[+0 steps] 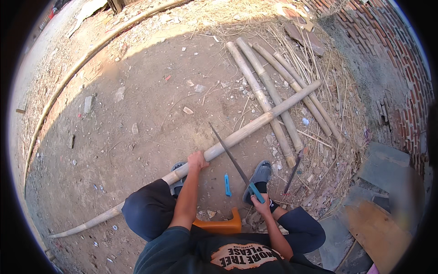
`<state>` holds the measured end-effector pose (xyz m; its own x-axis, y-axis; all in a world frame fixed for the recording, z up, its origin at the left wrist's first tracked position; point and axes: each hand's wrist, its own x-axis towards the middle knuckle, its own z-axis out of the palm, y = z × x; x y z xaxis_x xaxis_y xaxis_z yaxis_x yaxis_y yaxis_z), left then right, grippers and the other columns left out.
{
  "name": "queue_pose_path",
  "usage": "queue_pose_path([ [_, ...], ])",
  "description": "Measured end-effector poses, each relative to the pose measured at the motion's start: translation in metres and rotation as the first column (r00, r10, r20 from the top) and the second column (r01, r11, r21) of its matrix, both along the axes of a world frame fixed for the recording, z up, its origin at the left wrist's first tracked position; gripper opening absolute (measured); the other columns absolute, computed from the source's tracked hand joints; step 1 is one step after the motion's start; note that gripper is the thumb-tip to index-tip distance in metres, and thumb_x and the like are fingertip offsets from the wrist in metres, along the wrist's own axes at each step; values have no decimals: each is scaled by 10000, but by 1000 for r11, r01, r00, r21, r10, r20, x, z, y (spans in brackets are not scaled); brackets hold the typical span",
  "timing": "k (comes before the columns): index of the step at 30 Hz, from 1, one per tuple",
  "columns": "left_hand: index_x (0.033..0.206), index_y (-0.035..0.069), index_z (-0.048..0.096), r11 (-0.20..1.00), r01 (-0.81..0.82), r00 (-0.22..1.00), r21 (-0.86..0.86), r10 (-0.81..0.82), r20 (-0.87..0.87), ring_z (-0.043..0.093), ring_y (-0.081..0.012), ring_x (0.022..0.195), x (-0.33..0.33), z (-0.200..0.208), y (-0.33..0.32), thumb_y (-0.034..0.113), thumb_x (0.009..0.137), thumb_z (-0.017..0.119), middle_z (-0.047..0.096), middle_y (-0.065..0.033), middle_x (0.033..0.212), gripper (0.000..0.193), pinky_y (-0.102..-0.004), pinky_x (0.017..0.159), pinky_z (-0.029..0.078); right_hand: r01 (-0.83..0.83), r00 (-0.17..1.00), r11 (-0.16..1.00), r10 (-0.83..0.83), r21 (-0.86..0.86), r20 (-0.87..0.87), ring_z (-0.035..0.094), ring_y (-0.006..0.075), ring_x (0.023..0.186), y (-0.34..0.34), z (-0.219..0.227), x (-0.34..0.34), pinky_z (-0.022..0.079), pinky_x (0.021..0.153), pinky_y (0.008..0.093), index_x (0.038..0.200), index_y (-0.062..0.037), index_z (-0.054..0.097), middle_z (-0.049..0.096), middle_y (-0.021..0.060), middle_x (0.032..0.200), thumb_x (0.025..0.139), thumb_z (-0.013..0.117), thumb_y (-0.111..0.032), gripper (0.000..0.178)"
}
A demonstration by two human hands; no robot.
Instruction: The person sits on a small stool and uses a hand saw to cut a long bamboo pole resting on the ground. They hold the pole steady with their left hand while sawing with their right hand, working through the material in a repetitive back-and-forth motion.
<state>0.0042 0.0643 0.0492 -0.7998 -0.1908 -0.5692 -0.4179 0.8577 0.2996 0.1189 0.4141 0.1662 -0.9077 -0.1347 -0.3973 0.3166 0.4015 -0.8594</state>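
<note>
A long bamboo pole (253, 124) runs diagonally in front of me, from the lower left to the upper right, its far end lying across other cut bamboo pieces. My left hand (197, 161) is closed around it near my left foot. In my right hand (261, 205) is the teal handle of a hand saw (235, 163). The saw's long dark blade points up and left and crosses over the pole just right of my left hand; whether its teeth touch the bamboo, I cannot tell. Between my feet a blue utility knife (227, 185) lies on the dirt.
Several cut bamboo pieces (255, 86) lie at the upper right on straw. A dark blade tool (293, 171) rests beside my right foot. An orange plastic stool (223, 224) is under me. Boards (376, 230) and a brick wall (388, 50) stand right; another long pole (73, 71) curves along the left.
</note>
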Motion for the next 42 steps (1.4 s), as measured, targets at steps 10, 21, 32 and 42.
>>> queue_pose_path([
  [10, 1106, 86, 763, 997, -1, 998, 72, -4, 67, 721, -339, 1063, -3, -4, -4, 317, 638, 768, 746, -187, 1107, 522, -443, 915, 591, 281, 930, 913, -183, -294, 320, 454, 87, 450, -21, 81, 8, 341, 444, 291, 641, -35, 570, 517, -18, 562, 936, 668, -133, 326],
  [21, 945, -1, 793, 940, 28, 977, 339, -98, 191, 743, -346, 927, -6, -18, -9, 328, 532, 818, 758, -241, 994, 529, -406, 821, 598, -37, 994, 982, 56, 187, -95, 564, 90, 487, 13, 88, 45, 412, 482, 301, 683, 6, 628, 539, 36, 521, 881, 718, -131, 257],
  [32, 972, -12, 789, 914, 15, 971, 405, -109, 211, 740, -339, 968, -5, -36, -17, 324, 514, 816, 754, -245, 1053, 570, -420, 832, 595, -11, 996, 979, 30, 205, -88, 500, 63, 498, 14, 89, 61, 389, 481, 302, 636, -29, 603, 508, -18, 524, 859, 711, -158, 279],
  [42, 960, -11, 788, 867, 26, 963, 498, -156, 222, 740, -344, 962, -13, -39, -13, 312, 520, 815, 754, -243, 1048, 546, -423, 822, 594, -56, 997, 986, 63, 159, -42, 455, 60, 498, -8, 31, -5, 349, 478, 307, 587, -52, 523, 482, -28, 529, 849, 713, -158, 340],
])
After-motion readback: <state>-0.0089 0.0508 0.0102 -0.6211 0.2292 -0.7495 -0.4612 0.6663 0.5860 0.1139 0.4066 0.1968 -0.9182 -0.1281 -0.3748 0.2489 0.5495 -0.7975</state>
